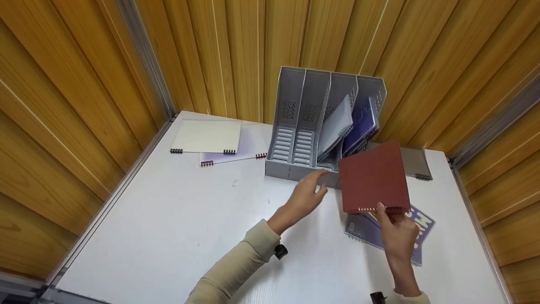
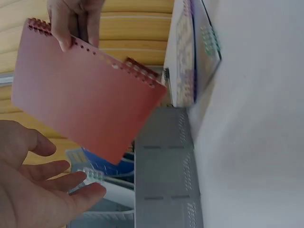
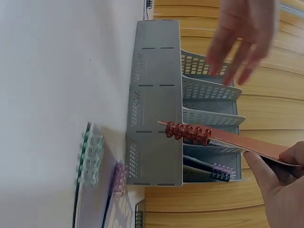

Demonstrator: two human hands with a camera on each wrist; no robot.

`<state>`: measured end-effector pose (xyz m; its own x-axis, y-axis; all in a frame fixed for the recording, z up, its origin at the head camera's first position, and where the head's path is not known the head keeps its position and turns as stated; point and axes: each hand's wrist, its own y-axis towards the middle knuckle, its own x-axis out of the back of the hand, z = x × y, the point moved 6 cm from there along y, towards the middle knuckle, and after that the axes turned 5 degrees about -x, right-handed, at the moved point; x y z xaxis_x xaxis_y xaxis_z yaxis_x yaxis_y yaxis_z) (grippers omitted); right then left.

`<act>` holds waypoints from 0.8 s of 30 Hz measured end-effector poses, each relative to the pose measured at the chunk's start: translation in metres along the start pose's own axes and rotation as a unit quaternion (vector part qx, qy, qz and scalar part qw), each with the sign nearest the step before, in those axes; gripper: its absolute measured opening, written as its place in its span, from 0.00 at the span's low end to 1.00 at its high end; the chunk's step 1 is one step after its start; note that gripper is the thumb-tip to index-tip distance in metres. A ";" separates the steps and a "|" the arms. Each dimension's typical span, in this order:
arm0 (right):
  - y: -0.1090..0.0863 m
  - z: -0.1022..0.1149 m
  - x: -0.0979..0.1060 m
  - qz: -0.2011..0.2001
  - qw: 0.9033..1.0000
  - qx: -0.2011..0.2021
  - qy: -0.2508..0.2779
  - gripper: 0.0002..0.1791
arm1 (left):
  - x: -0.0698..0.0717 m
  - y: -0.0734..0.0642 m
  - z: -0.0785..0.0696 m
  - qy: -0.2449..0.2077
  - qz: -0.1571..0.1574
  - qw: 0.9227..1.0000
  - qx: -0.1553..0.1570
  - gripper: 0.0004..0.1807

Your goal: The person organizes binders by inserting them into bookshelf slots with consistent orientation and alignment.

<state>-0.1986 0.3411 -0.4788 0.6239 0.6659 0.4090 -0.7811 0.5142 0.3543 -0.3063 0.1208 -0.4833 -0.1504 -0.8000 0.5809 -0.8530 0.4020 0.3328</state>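
A red spiral-bound notebook (image 1: 374, 179) is held up in my right hand (image 1: 398, 234), the thumb and fingers pinching its ringed edge. My left hand (image 1: 303, 196) holds nothing; its fingers are loosely bent before the front wall of a grey file organizer (image 1: 276, 169). In the left wrist view, the left hand (image 2: 42, 183) lies apart from the notebook (image 2: 85, 90). A pale notebook (image 1: 335, 124) and a dark blue notebook (image 1: 360, 126) lean in the organizer's two right-hand compartments. The red notebook hides part of the organizer's right front corner.
Left of the organizer, a cream notebook (image 1: 206, 135) overlaps a pale purple notebook (image 1: 253, 143). Beneath the right hand lie a purple lettered notebook (image 1: 422, 221) and a grey-violet one (image 1: 363, 230). A grey-brown notebook (image 1: 415, 162) lies at the back right. Wooden panels (image 1: 240, 55) enclose the table.
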 end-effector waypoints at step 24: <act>-0.003 -0.002 -0.031 0.061 0.992 -0.086 0.070 0.18 | 0.076 0.046 0.153 0.058 -0.117 0.968 0.213 0.21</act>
<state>-0.2158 0.3202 -0.4938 0.5236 0.7918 0.3145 -0.8512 0.5014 0.1550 -0.4332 0.0102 -0.5375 0.1071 -0.7820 0.6140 -0.9896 -0.0240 0.1421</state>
